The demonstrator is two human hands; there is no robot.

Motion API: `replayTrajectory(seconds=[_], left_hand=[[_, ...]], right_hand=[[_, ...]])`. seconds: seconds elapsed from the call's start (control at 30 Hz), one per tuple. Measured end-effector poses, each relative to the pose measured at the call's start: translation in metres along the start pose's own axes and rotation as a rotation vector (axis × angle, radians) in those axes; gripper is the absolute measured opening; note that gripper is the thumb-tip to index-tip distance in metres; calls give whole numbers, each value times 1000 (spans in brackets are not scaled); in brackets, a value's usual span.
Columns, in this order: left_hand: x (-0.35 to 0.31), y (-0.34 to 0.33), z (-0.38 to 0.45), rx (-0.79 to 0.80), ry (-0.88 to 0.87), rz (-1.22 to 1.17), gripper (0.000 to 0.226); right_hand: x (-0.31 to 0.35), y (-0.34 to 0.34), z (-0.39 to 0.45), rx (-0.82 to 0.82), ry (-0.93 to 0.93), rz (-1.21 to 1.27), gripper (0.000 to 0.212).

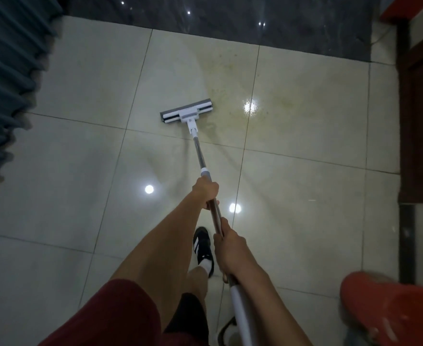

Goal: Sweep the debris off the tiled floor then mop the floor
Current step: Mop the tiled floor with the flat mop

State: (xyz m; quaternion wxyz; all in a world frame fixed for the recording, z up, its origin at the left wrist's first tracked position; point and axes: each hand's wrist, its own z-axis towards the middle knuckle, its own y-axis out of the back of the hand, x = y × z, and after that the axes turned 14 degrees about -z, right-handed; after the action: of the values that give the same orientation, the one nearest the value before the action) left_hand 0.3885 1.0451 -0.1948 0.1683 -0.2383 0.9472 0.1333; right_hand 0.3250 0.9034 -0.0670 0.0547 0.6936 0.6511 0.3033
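Curtain (8, 96) hangs along the left edge, pleated, grey-blue. Floor (68, 171) is pale glossy tile with dark grout lines and ceiling-light reflections; a dark tile band runs across the top.

Left hand (205, 192) is clenched around the mop (200, 156) pole, fingers wrapped over the metal section just below the white collar. Right hand (226, 248) is clenched around the same pole nearer the body, above the white grip section; the pole passes through both fists, left ahead of right.

Long axis of the pole runs from bottom centre-right up and slightly left, away from the person. Mop head (187, 114) is at the far end, flat on the floor, well ahead of both hands; its bar lies crosswise to the pole, right end tilted a bit farther away. Wet yellowish streaks sit just right of the head.

Shoe (203, 248), black with white stripes, is on the floor between the forearms. Orange blurred object (390, 308) at bottom right, cannot tell what. Dark wood furniture (420, 121) on the right edge.
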Motion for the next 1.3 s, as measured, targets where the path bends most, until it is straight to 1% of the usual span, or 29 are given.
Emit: replayTrajectory(seconds=[0.2, 0.3, 0.43, 0.53, 0.67, 0.8, 0.97, 1.03, 1.13, 1.3], left_hand=[[88, -41, -39, -8, 6, -13, 27], [140, -67, -63, -13, 34, -35, 28], [205, -94, -94, -16, 40, -2, 25], [244, -104, -117, -20, 48, 14, 25], [285, -104, -143, -17, 58, 24, 27], [313, -95, -163, -2, -1, 41, 28], [330, -51, -173, 16, -61, -42, 31], [335, -29, -174, 29, -74, -21, 31], [344, -1, -174, 54, -100, 36, 33], [365, 24, -178, 134, -107, 105, 36]], right_hand=[[-81, -46, -53, 18, -14, -5, 53], [-130, -71, -83, 28, -19, -16, 53], [-183, -105, -127, 55, -23, -31, 55], [-208, -125, -158, 56, -24, -13, 53], [-228, -154, -196, 58, -24, -2, 55], [-229, -183, -216, -17, -45, 29, 45], [-194, -222, -235, -99, -46, 57, 44], [-173, -238, -243, -114, -80, 94, 44], [-148, -262, -261, -149, -76, 173, 42], [-126, -291, -282, -187, -129, 212, 46]])
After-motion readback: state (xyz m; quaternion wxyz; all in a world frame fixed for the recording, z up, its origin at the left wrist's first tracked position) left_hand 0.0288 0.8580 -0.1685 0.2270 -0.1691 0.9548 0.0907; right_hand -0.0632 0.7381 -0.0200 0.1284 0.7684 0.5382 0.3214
